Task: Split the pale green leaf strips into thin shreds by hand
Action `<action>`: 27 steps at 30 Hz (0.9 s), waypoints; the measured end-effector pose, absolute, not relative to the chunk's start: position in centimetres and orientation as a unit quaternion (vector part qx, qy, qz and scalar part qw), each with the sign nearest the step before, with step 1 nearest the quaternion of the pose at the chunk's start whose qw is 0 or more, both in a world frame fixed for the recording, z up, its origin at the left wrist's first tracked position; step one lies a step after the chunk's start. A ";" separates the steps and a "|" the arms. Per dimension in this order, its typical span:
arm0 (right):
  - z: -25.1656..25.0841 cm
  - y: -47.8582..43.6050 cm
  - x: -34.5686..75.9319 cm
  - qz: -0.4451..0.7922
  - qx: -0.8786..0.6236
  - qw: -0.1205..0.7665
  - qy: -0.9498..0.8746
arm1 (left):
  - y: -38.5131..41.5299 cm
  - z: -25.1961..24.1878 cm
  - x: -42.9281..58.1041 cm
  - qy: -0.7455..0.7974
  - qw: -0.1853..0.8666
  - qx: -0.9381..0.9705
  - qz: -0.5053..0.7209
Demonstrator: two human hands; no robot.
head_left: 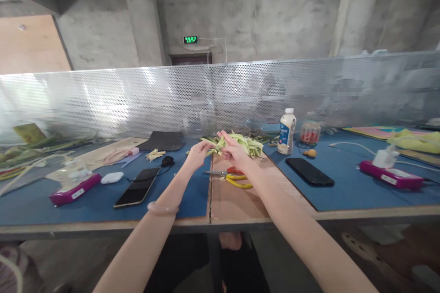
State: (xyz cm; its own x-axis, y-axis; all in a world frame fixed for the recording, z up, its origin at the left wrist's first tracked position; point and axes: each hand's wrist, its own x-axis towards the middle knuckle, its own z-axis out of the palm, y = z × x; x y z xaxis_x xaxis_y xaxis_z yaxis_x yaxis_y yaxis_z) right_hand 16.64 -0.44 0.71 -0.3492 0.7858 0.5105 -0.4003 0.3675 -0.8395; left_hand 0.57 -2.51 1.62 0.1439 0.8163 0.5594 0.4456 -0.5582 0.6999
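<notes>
My left hand (200,152) has its fingertips pinched on a thin pale green leaf strip (216,146). Close beside it, my right hand (235,151) has thumb and fingers closed on the same greenery, with some fingers pointing forward. The strip's exact shape between the hands is too small to make out. Behind and to the right of the right hand lies a loose pile of pale green leaves (253,145). Below both hands, on the bare wooden board, rest scissors (237,179) with yellow and red handles, their blades pointing left.
A black phone (309,171), a white-capped bottle (286,132) and a jar (310,132) stand right. Left are another phone (137,187), a white case (112,177) and a purple power strip (75,189). A second power strip (392,175) lies far right. A perforated metal screen (154,96) borders the back.
</notes>
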 end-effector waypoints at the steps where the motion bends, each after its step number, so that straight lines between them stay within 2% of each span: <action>1: 0.7 -0.4 16.7 0.543 -0.150 0.547 -0.619 | -2.5 1.6 0.5 0.431 0.182 0.734 0.493; 14: 0.7 -0.4 16.9 0.584 -0.109 0.546 -0.591 | -2.2 1.6 0.2 0.457 0.080 0.722 0.514; 27: 0.7 -0.4 16.5 0.565 -0.114 0.561 -0.594 | -0.8 0.7 -0.1 0.507 0.012 0.663 0.551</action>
